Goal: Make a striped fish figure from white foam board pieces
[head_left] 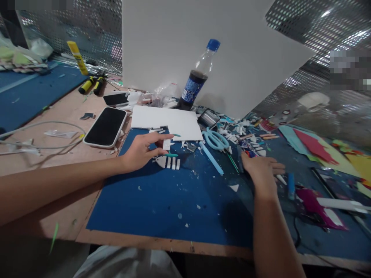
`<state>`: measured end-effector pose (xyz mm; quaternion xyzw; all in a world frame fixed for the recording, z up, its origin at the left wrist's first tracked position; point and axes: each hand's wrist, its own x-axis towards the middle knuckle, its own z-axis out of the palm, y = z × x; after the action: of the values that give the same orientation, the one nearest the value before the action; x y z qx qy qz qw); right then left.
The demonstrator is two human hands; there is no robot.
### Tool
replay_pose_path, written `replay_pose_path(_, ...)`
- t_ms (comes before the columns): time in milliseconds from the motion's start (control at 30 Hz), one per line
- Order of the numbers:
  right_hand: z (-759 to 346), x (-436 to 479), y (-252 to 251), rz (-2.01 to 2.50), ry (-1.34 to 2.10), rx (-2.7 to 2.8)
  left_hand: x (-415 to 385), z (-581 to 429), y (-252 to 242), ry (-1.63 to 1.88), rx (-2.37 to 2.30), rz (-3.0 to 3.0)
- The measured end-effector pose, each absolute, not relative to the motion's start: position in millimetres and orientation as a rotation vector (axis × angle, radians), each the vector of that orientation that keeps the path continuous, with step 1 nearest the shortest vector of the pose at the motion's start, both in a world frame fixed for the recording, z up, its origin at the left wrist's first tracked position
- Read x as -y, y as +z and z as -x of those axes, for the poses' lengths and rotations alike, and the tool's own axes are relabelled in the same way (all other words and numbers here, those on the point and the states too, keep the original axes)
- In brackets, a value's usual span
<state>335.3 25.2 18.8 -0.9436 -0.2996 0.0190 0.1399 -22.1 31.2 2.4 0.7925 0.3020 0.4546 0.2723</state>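
Note:
My left hand (142, 148), with long teal nails, is over the blue cutting mat (162, 204). Its thumb and forefinger curve around a small white piece (166, 145) that appears pinched between them. Just below lie a fish-head-shaped white piece (160, 161) and several narrow white strips (173, 164). A white sheet (171, 117) with a notched corner rests behind that hand. My right hand (259, 168) is palm-down on the right, fingers stretched out and thumb apart, beside a dark blue and red item (247, 148) partly hidden by it.
Blue-handled scissors (216, 139) and a light blue stick (211, 158) lie between the hands. A cola bottle (194, 83) stands behind, before a white board (174, 42). A phone (106, 127) is left; scraps and coloured sheets (313, 144) lie right.

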Motion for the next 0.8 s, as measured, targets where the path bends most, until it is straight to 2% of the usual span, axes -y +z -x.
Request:
replay_pose_path(67,-319.3,-19.2,27.6,2.744,-0.045,0.76,-31.5,22.0,1.7,1.215,-0.818,-2.148)
replay_pose_path(133,-304.2,-14.5,34.8,2.6,-0.229,0.913,-31.6,22.2,1.2,1.215,-0.816,-2.164)
replay_pose_path(200,-292.3,-12.2,38.1,2.357,-0.415,1.107,-31.6,22.8,0.9,1.212,-0.816,-2.186)
replay_pose_path(267,-283.0,-11.3,37.2,2.018,-0.461,1.461,-31.4,23.6,0.6,1.197,-0.819,-2.215)
replay_pose_path(367,-268.9,-9.1,31.2,1.527,-0.184,1.973,-31.0,24.3,0.4,1.195,-0.828,-2.25)
replay_pose_path(467,-253.3,-3.4,25.6,1.292,0.24,2.073,-30.2,24.1,0.5,1.214,-0.86,-2.258)
replay_pose_path(600,-246.4,3.3,25.6,1.271,0.726,1.927,-29.4,24.3,1.0,1.243,-0.932,-2.239)
replay_pose_path(667,-251.8,3.5,28.8,1.387,0.631,1.882,-29.5,24.7,1.2,1.265,-0.943,-2.225)
replay_pose_path(800,-263.9,-1.2,33.8,1.598,0.171,1.785,-29.3,23.4,2.6,1.254,-0.938,-2.222)
